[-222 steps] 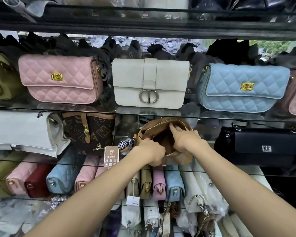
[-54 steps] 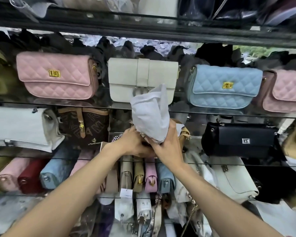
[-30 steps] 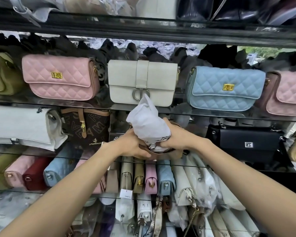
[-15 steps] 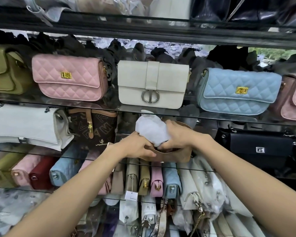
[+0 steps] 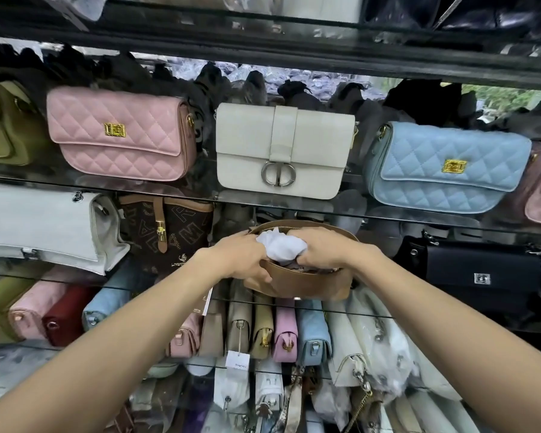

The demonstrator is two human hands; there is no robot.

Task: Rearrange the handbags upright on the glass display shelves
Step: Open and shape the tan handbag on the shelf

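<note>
At the centre of the frame, a tan bag [image 5: 297,284] sits on the middle glass shelf [image 5: 450,225], its smooth brown leather mouth unzipped and gaping, the zip's gold teeth showing along the far rim. A wad of white paper [image 5: 281,246] bulges out of the opening. The left hand [image 5: 242,260] grasps the bag's near left rim, thumb curled over the leather and knuckles against the paper. The right hand [image 5: 320,246] is clenched on the wad from the right, fingers curled down into the opening. Above, in the upper half of the frame, a pink bag [image 5: 119,134], a cream bag [image 5: 283,151] and a blue bag [image 5: 444,167] stand upright in a row. A black bag [image 5: 481,273] sits at centre right.
</note>
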